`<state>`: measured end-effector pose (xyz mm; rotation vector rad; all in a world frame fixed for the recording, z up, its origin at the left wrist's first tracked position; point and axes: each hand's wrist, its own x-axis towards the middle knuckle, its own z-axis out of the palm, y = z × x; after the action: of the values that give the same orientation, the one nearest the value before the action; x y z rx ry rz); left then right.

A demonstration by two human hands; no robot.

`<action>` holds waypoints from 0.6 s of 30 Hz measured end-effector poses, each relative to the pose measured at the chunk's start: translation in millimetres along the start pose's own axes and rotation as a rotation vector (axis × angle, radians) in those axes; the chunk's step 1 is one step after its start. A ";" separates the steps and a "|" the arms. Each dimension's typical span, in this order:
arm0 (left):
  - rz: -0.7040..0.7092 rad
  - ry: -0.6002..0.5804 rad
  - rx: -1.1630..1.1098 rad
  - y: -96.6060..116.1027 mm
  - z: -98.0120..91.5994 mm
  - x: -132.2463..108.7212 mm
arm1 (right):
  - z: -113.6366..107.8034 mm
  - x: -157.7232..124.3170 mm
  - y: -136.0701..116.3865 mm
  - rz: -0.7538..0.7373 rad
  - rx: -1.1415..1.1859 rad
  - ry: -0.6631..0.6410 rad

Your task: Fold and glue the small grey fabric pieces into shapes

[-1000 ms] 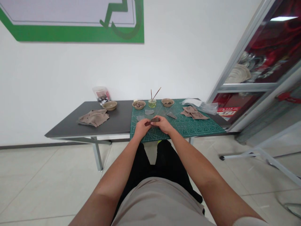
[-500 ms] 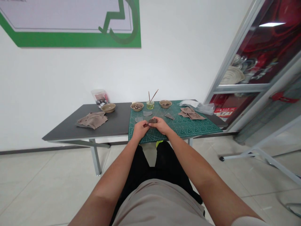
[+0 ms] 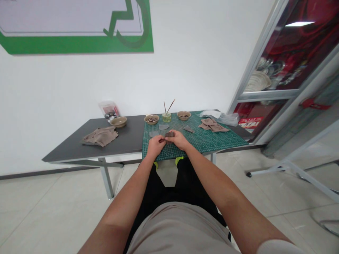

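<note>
Head view: left hand (image 3: 154, 146) and right hand (image 3: 178, 140) meet over the green cutting mat (image 3: 212, 139), fingers pinched shut on a small dark piece (image 3: 169, 134) held just above the mat. It looks thin, light and probably stiff, maybe brittle, so the edges seem the safest grip.

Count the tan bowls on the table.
3. One bowl sits on the dark tabletop by the plastic container; two stand along the green mat's far edge, one left, one right of the brush jar. None seems hidden.
</note>
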<state>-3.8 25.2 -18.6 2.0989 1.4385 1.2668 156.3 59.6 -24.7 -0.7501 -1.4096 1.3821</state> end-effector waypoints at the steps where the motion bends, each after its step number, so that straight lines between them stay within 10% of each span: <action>1: 0.007 0.000 0.012 0.2 0.1 -0.2 | 0.2 -0.4 -0.2 -0.003 -0.006 -0.001; 18: -0.012 0.006 0.028 1.5 0.6 -0.6 | 3.7 -0.5 -2.1 0.019 -0.074 0.003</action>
<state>-2.5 24.1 -18.3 2.1027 1.4770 1.2562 153.5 57.5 -22.3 -0.8148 -1.4616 1.3491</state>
